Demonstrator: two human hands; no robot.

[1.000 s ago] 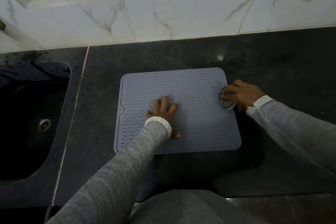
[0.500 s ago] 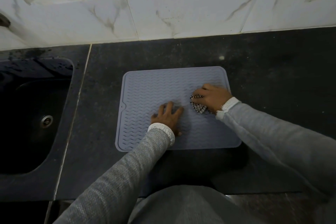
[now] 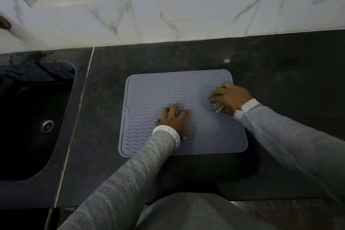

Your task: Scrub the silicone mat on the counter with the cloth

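Note:
A grey-blue silicone mat (image 3: 160, 91) with wavy ridges lies flat on the dark counter (image 3: 280, 73). My left hand (image 3: 172, 119) rests on the middle of the mat with its fingers spread, pressing it down. My right hand (image 3: 230, 96) is curled round a bunched checked cloth (image 3: 216, 108) and holds it against the mat near the right edge. Most of the cloth is hidden under the hand.
A dark sink (image 3: 31, 121) with a metal drain (image 3: 47, 125) is sunk into the counter to the left of the mat. A white marble-tiled wall (image 3: 168, 17) rises behind the counter. The counter's front edge runs just below the mat.
My right hand swept the cloth from the mat's right edge to its middle and has now moved it back toward the right edge. My left hand stayed pressed on the mat.

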